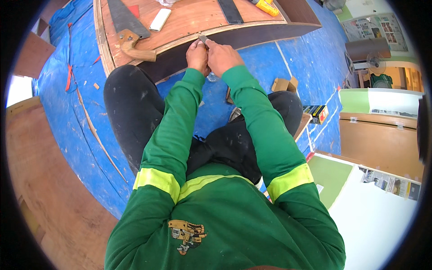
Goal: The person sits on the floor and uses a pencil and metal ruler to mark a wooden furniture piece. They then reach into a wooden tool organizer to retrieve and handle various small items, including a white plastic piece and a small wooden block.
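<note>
My left hand [196, 57] and my right hand [223, 58] meet at the near edge of a plywood-topped box [180, 33]. A small grey flat piece [203, 38] juts forward between my fingers, its tip by the plywood edge; its exact kind is hidden by my grip. My right fingers are closed on it, with the index finger stretched along it. The left hand is curled beside it, and what its fingers hold is hidden. Something clear [213, 77] shows just below my hands.
On the plywood lie a handsaw with a wooden handle [130, 45], a white rectangular object [160, 20], a dark flat bar [230, 11] and a yellow tool [266, 6]. Blue sheeting [270, 58] covers the floor, with a small open carton [285, 84] and a dark printed box [317, 114] at right.
</note>
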The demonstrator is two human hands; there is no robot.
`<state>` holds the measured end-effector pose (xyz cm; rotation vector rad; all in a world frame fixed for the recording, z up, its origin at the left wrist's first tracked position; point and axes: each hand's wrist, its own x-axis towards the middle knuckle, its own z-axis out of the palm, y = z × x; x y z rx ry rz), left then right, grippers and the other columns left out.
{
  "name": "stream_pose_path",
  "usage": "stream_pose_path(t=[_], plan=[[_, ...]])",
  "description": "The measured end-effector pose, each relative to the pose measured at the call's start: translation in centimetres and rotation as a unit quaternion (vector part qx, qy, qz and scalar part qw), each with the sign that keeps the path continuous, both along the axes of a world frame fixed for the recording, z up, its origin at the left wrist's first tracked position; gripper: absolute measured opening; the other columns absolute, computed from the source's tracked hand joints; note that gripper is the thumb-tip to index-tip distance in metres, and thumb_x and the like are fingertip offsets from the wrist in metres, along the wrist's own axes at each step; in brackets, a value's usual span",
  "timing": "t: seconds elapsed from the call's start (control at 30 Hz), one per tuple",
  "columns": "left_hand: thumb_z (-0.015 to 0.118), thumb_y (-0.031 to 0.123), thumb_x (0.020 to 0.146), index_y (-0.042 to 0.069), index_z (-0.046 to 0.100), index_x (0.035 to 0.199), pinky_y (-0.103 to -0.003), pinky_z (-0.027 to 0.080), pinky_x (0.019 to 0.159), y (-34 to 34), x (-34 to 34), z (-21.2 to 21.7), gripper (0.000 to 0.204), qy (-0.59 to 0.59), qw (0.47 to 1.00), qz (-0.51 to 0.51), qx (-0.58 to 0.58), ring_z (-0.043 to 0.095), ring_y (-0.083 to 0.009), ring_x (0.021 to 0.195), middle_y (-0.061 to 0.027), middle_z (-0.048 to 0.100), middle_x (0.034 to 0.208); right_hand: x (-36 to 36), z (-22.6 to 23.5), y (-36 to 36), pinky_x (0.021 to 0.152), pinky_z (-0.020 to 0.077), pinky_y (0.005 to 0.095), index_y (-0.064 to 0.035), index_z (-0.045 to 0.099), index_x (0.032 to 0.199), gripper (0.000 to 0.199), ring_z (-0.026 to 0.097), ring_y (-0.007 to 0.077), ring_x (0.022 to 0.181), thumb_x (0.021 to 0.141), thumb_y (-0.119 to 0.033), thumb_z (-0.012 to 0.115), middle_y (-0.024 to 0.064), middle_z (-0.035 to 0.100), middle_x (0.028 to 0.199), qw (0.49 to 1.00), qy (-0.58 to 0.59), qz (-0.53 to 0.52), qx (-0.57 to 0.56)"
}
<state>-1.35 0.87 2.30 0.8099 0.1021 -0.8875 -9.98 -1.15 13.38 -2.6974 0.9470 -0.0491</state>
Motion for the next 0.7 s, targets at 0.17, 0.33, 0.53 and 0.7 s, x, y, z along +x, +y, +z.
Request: stream_pose_path(t=[0.17, 0.33, 0.53, 0.7], plan=[[0.044, 0.015, 0.116, 0.000, 0.061, 0.137, -0.038, 0.059, 0.082, 0.1, 0.4, 0.2, 0.031, 0.000, 1.000, -0.003, -0.018, 0.069, -0.0185, 0.092, -0.0081, 0.070, 0.104, 0.9, 0.3, -0.5, 0.100, 0.0554, 0.0570, -0.0089, 0.066, 0.142, 0.041, 0.072, 0.0434, 0.113, 0.108, -0.023, 0.047, 0.0235, 0.076, 0.120, 1.000, 0.028, 0.007, -0.008], [0.050, 0.013, 0.114, -0.003, 0.060, 0.139, -0.033, 0.057, 0.072, -0.3, 0.3, 0.6, 0.032, 0.019, 1.000, 0.016, -0.013, 0.067, -0.0159, 0.080, -0.0065, 0.070, 0.098, 1.7, 0.2, -0.9, 0.101, 0.0552, 0.0564, -0.0108, 0.066, 0.143, 0.041, 0.071, 0.0429, 0.116, 0.108, -0.022, 0.047, 0.0218, 0.076, 0.123, 0.999, 0.035, -0.022, 0.002], [0.044, 0.016, 0.116, 0.000, 0.059, 0.142, -0.038, 0.060, 0.086, -0.2, 0.5, 0.2, 0.034, -0.018, 1.000, -0.009, -0.008, 0.071, -0.0206, 0.097, -0.0097, 0.071, 0.112, 1.0, 0.9, -0.6, 0.102, 0.0553, 0.0561, -0.0110, 0.066, 0.142, 0.041, 0.071, 0.0436, 0.116, 0.108, -0.024, 0.047, 0.0214, 0.076, 0.124, 0.999, 0.049, -0.010, 0.011], [0.044, 0.015, 0.116, 0.000, 0.059, 0.142, -0.037, 0.060, 0.084, 0.0, 0.3, 0.4, 0.033, -0.006, 1.000, -0.009, -0.005, 0.070, -0.0198, 0.095, -0.0089, 0.071, 0.110, 1.4, 1.2, -0.5, 0.100, 0.0551, 0.0575, -0.0109, 0.068, 0.140, 0.040, 0.071, 0.0443, 0.114, 0.108, -0.023, 0.047, 0.0217, 0.076, 0.122, 0.999, 0.031, -0.011, 0.012]])
